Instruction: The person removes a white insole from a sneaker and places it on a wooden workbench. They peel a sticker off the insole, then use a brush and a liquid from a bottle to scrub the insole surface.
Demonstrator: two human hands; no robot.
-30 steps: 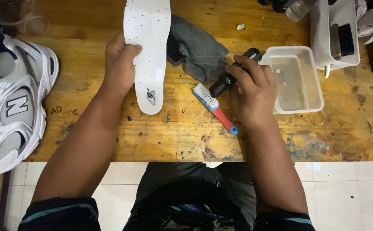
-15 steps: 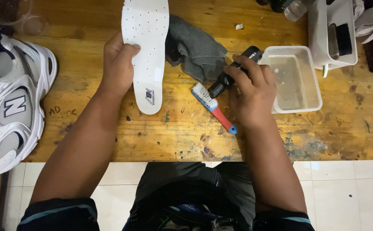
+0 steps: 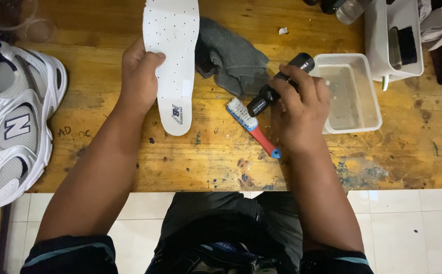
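Head view: my left hand [image 3: 138,76] grips the white insole [image 3: 172,61]; right hand [image 3: 302,114], three o'clock, clutches a black bottle [image 3: 277,86] over the brush [image 3: 251,127], scrubbing not yet begun.

Insole [image 3: 172,56]: white, perforated, flat on the bench, toe away, heel near, gripped at its left edge. Bottle [image 3: 280,84]: small, black, tilted, nozzle down-left over brush [image 3: 252,127] bristles; brush red-handled, lying diagonally.
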